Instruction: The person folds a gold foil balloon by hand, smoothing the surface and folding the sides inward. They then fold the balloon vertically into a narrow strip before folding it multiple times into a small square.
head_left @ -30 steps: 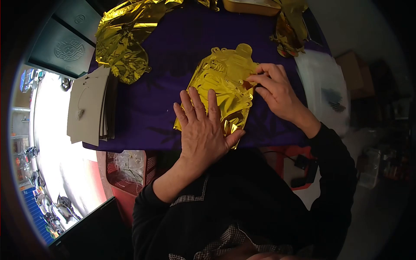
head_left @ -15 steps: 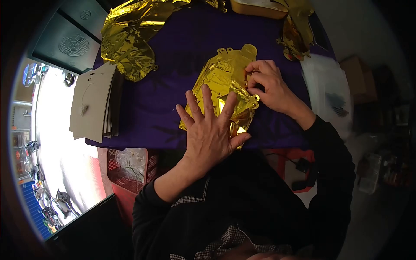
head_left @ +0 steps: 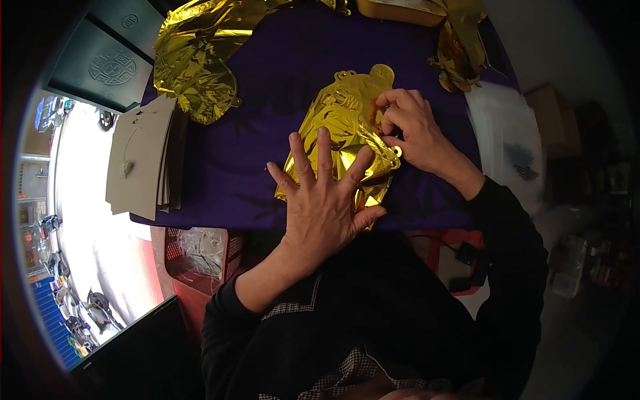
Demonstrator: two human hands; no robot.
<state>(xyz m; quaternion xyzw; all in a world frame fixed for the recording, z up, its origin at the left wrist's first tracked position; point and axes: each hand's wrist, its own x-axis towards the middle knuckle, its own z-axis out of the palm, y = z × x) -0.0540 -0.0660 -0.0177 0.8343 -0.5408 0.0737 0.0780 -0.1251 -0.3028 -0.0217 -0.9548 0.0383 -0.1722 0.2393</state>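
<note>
A crumpled gold foil piece (head_left: 347, 110) with small looped tabs lies on the dark purple tabletop (head_left: 267, 87). My left hand (head_left: 323, 193) rests flat over its lower left part, fingers spread and pointing away from me. At the foil's right edge is my right hand (head_left: 410, 130), its fingers curled and pinched together against the foil. Whatever sits between those fingertips is too small and partly hidden to make out.
More gold foil (head_left: 200, 67) lies at the back left, and another piece (head_left: 461, 47) hangs at the back right near a yellow tray (head_left: 400, 12). Grey cards (head_left: 140, 157) stand at the left edge. A red basket (head_left: 197, 283) is below.
The fingers of my left hand have shifted slightly on the foil, and the foil's surface has creased a little differently. My right hand stays pinched at the right edge.
</note>
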